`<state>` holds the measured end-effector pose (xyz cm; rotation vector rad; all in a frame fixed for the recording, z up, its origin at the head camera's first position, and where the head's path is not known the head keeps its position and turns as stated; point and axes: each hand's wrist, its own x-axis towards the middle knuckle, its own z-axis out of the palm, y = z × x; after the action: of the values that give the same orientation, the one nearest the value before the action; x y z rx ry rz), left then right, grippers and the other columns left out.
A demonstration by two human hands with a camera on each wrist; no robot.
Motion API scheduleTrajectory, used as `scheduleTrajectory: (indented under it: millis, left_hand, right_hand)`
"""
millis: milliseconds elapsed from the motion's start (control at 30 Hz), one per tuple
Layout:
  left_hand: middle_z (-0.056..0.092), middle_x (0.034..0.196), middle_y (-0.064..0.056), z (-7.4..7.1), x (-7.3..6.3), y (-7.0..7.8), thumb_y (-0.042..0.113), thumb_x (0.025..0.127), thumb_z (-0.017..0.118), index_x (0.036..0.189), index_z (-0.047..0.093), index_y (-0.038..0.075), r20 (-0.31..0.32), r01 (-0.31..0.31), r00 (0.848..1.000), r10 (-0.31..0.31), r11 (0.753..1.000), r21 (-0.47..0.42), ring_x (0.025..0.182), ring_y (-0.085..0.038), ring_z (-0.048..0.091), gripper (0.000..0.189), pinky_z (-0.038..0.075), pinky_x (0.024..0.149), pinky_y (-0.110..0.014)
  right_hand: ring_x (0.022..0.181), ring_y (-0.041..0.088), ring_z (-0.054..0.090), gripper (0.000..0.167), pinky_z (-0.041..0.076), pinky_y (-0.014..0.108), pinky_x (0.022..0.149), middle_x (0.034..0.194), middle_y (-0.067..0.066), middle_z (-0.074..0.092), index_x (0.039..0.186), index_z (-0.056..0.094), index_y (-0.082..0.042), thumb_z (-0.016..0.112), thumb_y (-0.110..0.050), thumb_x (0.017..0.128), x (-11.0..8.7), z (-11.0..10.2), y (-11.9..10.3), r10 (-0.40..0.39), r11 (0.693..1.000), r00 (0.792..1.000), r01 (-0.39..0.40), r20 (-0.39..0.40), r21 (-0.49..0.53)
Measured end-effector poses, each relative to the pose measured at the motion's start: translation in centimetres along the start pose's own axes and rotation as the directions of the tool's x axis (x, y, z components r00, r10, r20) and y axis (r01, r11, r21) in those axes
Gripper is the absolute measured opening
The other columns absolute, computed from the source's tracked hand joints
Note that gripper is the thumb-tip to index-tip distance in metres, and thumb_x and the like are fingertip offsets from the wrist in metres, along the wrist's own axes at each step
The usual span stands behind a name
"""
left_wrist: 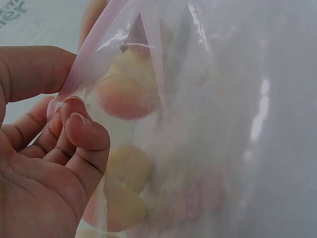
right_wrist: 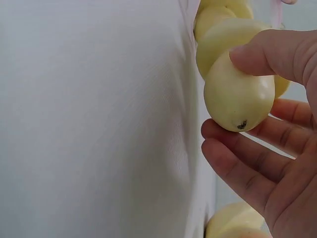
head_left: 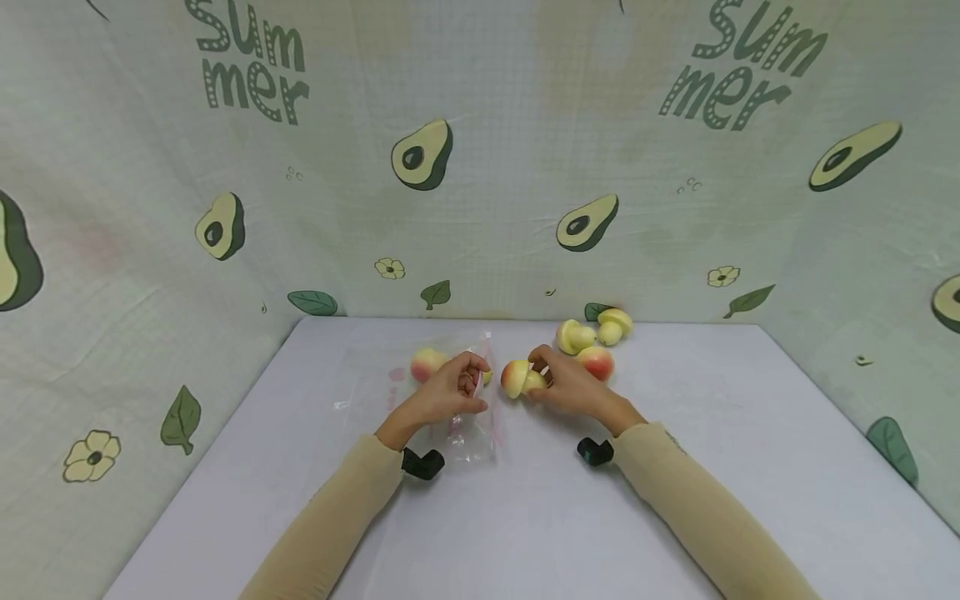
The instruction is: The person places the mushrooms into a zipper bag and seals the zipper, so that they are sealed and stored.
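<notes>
The left hand (head_left: 447, 392) pinches the pink-trimmed edge of a clear plastic bag (head_left: 472, 437) between thumb and curled fingers, lifting that edge off the counter (head_left: 465, 533). The bag lies on the left part of the counter, its pink trim toward the right hand (head_left: 568, 385).

The right hand is partly closed and grips one mushroom-shaped piece (head_left: 517, 379), red and yellow at the cap, pale yellow at the stem. The thumb presses on the stem; the fingers support it from the opposite side. The held piece sits just beside the pink trim — whether it touches the bag cannot be determined.

A red-and-yellow piece (head_left: 426, 363) shows at the bag, left of the left fingers. Three further pieces are grouped beyond the right hand: a yellow piece with a reddish cap (head_left: 574, 337), a plain yellow piece (head_left: 614, 326) at the far edge, and a red piece (head_left: 597, 363) partly covered by the right hand. A printed cloth (head_left: 510, 158) with avocados, leaves and lettering stands behind the counter.
</notes>
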<state>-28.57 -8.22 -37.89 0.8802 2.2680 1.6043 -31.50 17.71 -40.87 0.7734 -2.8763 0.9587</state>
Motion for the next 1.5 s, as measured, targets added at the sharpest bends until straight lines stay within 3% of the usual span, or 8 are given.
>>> scheduleTrajectory:
  millis: [333, 633, 1000, 1500]
  left_hand:
    - [0.044, 0.088, -0.023, 0.0, -0.1, 0.4, -0.016, 0.073, 0.069, 0.114, 0.046, -0.010, -0.002, -0.010, 1.000, 0.010, 1.000, -0.006, 0.072, -0.024, 0.042, 0.047, 0.038, 0.061, -0.020]
    - [0.043, 0.091, -0.027, 0.0, 0.1, 0.1, -0.017, 0.073, 0.068, 0.118, 0.042, -0.017, 0.015, -0.009, 1.000, 0.009, 1.000, -0.012, 0.073, -0.026, 0.042, 0.051, 0.038, 0.062, -0.021]
    - [0.043, 0.092, -0.028, 0.1, -0.1, 0.3, -0.018, 0.073, 0.067, 0.117, 0.043, -0.017, 0.011, -0.011, 1.000, 0.011, 1.000, -0.019, 0.072, -0.024, 0.042, 0.051, 0.037, 0.060, -0.019]
    - [0.044, 0.089, -0.023, 0.0, -0.1, 0.2, -0.017, 0.074, 0.067, 0.119, 0.042, -0.015, 0.011, 0.001, 1.000, -0.001, 1.000, -0.021, 0.072, -0.020, 0.043, 0.051, 0.038, 0.060, -0.019]
  right_hand:
    - [0.090, 0.019, 0.058, 0.045, 0.048, 0.037, 0.081, 0.111, 0.009, 0.060, 0.121, 0.050, -0.012, 0.071, -0.020, 0.082, 1.8, 0.5, -0.3, -0.007, 1.000, 1.000, 0.006, 0.026, 0.024]
    - [0.087, 0.018, 0.057, 0.045, 0.048, 0.036, 0.079, 0.109, 0.008, 0.060, 0.120, 0.050, -0.013, 0.071, -0.021, 0.082, 2.6, 0.8, -0.5, 0.015, 1.000, 0.998, -0.015, 0.057, -0.014]
    - [0.089, 0.019, 0.057, 0.045, 0.048, 0.036, 0.079, 0.110, 0.009, 0.061, 0.121, 0.050, -0.012, 0.072, -0.022, 0.082, 3.3, 1.0, -0.7, 0.024, 0.999, 0.998, -0.022, 0.053, -0.040]
    - [0.089, 0.020, 0.057, 0.046, 0.048, 0.035, 0.079, 0.112, 0.010, 0.059, 0.123, 0.049, -0.012, 0.072, -0.020, 0.083, 4.3, 1.6, -1.2, 0.051, 0.998, 0.994, -0.054, 0.101, 0.036]
